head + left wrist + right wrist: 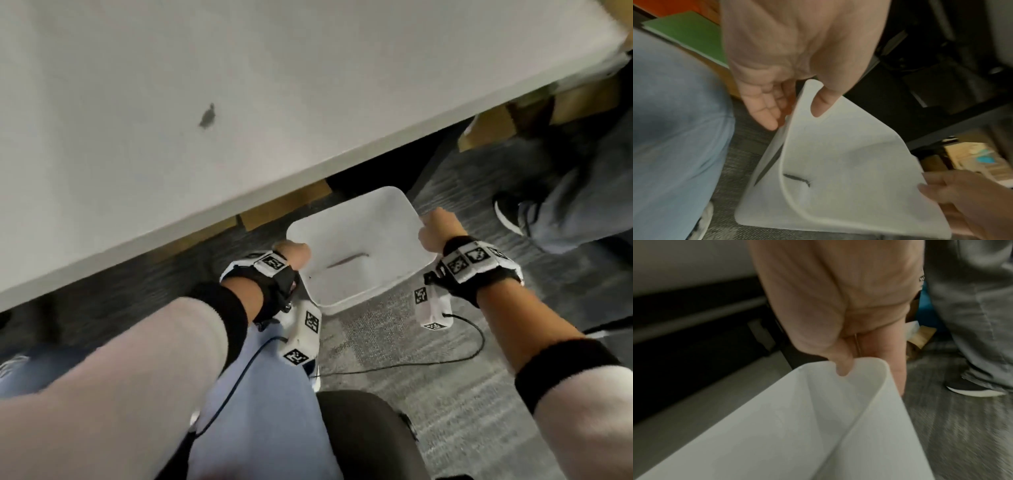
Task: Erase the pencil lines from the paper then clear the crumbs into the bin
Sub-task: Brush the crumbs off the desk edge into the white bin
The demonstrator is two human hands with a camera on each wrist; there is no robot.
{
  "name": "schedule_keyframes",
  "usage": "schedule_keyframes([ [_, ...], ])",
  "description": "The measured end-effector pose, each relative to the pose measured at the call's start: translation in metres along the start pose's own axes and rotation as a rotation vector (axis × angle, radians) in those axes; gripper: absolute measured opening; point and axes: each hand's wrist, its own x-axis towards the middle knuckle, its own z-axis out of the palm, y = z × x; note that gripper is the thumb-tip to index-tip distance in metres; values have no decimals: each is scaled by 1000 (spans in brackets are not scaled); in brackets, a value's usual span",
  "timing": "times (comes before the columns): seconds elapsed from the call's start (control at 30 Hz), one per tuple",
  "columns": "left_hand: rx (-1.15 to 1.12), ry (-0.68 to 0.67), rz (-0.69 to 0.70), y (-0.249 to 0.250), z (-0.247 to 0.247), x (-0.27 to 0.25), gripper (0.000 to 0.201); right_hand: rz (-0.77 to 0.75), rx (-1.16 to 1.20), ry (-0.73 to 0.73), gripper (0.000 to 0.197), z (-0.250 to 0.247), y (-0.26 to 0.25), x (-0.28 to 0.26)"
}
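Observation:
I hold a white sheet of paper (356, 240) below the table edge, over the carpet, bowed into a trough. A dark line of eraser crumbs (347, 259) lies in its fold, also seen in the left wrist view as crumbs (796, 177). My left hand (291, 253) pinches the paper's left edge, thumb (819, 105) on top and fingers underneath. My right hand (440, 228) pinches the right edge of the paper (797, 426), its thumb (841, 368) pressed on the upper side. No bin shows in any view.
The white table (171, 102) with a dark smudge (207, 116) stands above and ahead. Cardboard boxes (284, 205) sit under it. Another person's leg and shoe (513, 212) stand at the right. My knee (260, 394), a chair seat (363, 435) and a cable (445, 359) lie below.

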Motion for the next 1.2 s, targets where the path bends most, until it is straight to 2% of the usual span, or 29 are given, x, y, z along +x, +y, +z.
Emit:
schedule_keyframes([
  [0.1,-146,49,51,3,-18,-31,48,-45,23,86,31,-32,-9,-28],
  [0.17,-264,11,71,2,-29,-56,46,-84,51,145,27,-49,-16,-47],
  [0.23,-261,-5,128,-1,-42,-80,51,-123,84,198,19,-62,-23,-67],
  [0.33,-254,85,238,-7,-64,-105,62,-221,178,303,28,-71,-33,-97],
  [0.4,-351,46,289,-13,-76,-121,53,-292,244,326,27,-69,-39,-111],
  [0.47,-431,-19,283,-21,-82,-136,42,-319,273,285,32,-62,-46,-120],
  [0.53,-437,0,294,-29,-86,-142,33,-321,291,275,32,-55,-52,-122],
  [0.6,-359,40,283,-36,-87,-149,30,-324,278,307,31,-51,-56,-124],
  [0.67,-141,74,246,-38,-95,-160,30,-321,265,341,29,-50,-60,-127],
  [0.7,42,62,233,-37,-101,-161,25,-320,254,349,28,-50,-62,-128],
  [0.73,152,42,192,-34,-107,-165,27,-327,240,354,26,-50,-65,-129],
  [0.77,207,45,215,-31,-116,-171,37,-329,230,355,26,-50,-67,-130],
  [0.83,292,65,324,-17,-133,-183,48,-338,229,357,27,-52,-72,-132],
  [0.87,292,109,442,-9,-138,-185,49,-342,231,358,28,-52,-74,-132],
  [0.97,87,360,842,15,-155,-201,40,-351,238,364,21,-55,-81,-135],
  [1.03,35,496,936,31,-164,-194,34,-359,247,375,19,-56,-85,-136],
  [1.07,115,516,892,38,-167,-186,40,-363,247,381,20,-57,-87,-137],
  [1.13,352,474,663,44,-168,-165,60,-369,242,384,26,-58,-90,-138],
  [1.2,448,422,511,47,-168,-149,74,-377,225,388,36,-59,-94,-141],
])
